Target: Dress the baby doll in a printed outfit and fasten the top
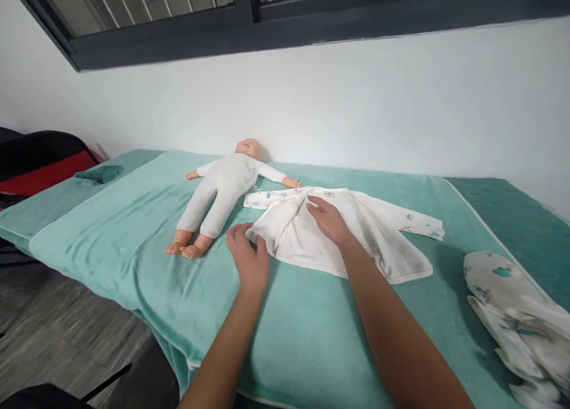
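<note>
A white baby garment (356, 231) with small teal prints lies spread on the teal towel (133, 243) that covers the table. My left hand (249, 257) pinches the garment's lower left corner, fingers closed on the cloth. Flat on the garment's middle rests my right hand (329, 219), fingers stretched out. To the left of the garment a baby doll (222, 189) in a white bodysuit lies on its back, head toward the wall.
A second printed white cloth (512, 314) is bunched at the right edge of the table. A small folded teal cloth (100, 173) sits at the far left. A black and red chair (40, 159) stands beyond the left end. The white wall runs behind.
</note>
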`<state>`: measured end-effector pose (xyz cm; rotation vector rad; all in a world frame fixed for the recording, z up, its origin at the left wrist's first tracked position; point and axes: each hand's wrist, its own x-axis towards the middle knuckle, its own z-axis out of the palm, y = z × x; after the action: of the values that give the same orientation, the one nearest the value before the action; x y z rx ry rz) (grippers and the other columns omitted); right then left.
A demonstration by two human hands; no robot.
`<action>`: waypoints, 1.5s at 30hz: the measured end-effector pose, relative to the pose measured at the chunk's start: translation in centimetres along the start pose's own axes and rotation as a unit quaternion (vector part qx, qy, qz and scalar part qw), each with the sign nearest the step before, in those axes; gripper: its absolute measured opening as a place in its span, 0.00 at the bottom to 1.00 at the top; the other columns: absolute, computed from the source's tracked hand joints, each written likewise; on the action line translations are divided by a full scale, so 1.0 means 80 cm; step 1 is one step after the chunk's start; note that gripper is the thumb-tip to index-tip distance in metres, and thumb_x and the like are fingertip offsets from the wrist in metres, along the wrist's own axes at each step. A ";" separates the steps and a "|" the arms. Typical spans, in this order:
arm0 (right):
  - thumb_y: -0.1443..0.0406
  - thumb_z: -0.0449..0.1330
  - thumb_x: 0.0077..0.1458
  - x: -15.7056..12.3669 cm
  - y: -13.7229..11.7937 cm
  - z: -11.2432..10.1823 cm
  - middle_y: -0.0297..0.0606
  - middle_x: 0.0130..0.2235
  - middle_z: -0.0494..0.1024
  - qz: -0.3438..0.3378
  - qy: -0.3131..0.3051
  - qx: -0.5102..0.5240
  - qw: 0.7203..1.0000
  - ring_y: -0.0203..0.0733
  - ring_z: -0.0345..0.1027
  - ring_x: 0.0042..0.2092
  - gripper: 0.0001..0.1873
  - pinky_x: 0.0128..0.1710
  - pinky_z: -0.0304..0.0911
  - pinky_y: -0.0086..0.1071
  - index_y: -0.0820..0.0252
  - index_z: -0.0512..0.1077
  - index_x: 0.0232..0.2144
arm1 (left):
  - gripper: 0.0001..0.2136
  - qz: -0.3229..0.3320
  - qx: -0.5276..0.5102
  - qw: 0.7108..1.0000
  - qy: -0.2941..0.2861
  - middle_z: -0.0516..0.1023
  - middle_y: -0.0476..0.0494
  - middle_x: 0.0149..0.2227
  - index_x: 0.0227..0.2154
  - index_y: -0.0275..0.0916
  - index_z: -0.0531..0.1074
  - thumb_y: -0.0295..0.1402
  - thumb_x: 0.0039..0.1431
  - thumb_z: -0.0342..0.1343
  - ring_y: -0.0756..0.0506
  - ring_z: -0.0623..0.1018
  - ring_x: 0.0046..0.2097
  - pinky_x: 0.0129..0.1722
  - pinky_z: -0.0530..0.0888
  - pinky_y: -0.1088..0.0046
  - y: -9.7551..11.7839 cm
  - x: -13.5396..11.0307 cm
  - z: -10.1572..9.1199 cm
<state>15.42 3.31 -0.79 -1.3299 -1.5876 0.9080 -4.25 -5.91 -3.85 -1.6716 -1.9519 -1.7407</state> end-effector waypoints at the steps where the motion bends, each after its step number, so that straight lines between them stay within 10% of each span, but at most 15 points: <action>1: 0.54 0.56 0.62 0.001 0.004 0.001 0.43 0.64 0.68 -0.009 -0.014 -0.034 0.999 0.50 0.61 0.65 0.26 0.67 0.52 0.47 0.56 0.71 0.59 | 0.09 0.030 0.017 0.999 -0.031 0.71 0.39 0.48 0.44 0.40 0.67 0.27 0.61 0.50 0.39 0.70 0.53 0.54 0.68 0.57 0.002 -0.001 0.000; 8: 0.53 0.49 0.67 0.008 0.010 0.023 0.41 0.68 0.62 -0.121 -0.064 -0.268 0.954 0.52 0.49 0.70 0.26 0.68 0.45 0.50 0.55 0.65 0.62 | 0.09 0.108 0.079 0.968 -0.214 0.79 0.44 0.35 0.39 0.40 0.73 0.28 0.64 0.48 0.42 0.75 0.39 0.42 0.68 0.64 0.016 -0.006 0.007; 15: 0.57 0.46 0.69 0.028 0.005 0.029 0.43 0.62 0.70 -0.160 -0.052 -0.355 0.919 0.55 0.57 0.62 0.22 0.59 0.56 0.51 0.55 0.69 0.57 | 0.11 0.052 0.141 0.954 -0.259 0.81 0.44 0.36 0.44 0.41 0.73 0.30 0.65 0.47 0.43 0.78 0.37 0.34 0.64 0.69 0.019 -0.007 0.008; 26: 0.60 0.46 0.68 0.064 0.011 0.041 0.42 0.67 0.64 -0.192 -0.096 -0.370 0.904 0.49 0.54 0.68 0.24 0.66 0.48 0.47 0.57 0.65 0.62 | 0.11 0.044 0.159 0.947 -0.274 0.82 0.44 0.37 0.44 0.42 0.73 0.29 0.65 0.47 0.42 0.79 0.39 0.34 0.65 0.70 0.021 -0.004 0.010; 36: 0.57 0.38 0.70 0.044 0.015 0.036 0.55 0.68 0.61 -0.077 -0.001 -0.392 0.917 0.52 0.50 0.70 0.31 0.68 0.43 0.51 0.71 0.56 0.67 | 0.11 0.035 0.156 0.943 -0.293 0.82 0.44 0.37 0.44 0.43 0.74 0.30 0.64 0.48 0.42 0.79 0.40 0.34 0.65 0.70 0.021 -0.001 0.007; 45: 0.52 0.39 0.68 0.006 0.043 -0.031 0.54 0.71 0.52 0.014 0.026 -0.434 0.901 0.52 0.41 0.73 0.35 0.70 0.38 0.51 0.70 0.55 0.68 | 0.11 0.067 0.109 0.945 -0.302 0.81 0.42 0.40 0.44 0.41 0.74 0.28 0.64 0.48 0.42 0.79 0.43 0.40 0.69 0.68 0.017 0.000 -0.001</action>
<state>18.92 4.36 -2.95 -1.9448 -2.0267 0.1261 -3.32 -6.21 -2.87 -2.3708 -2.0639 -0.9821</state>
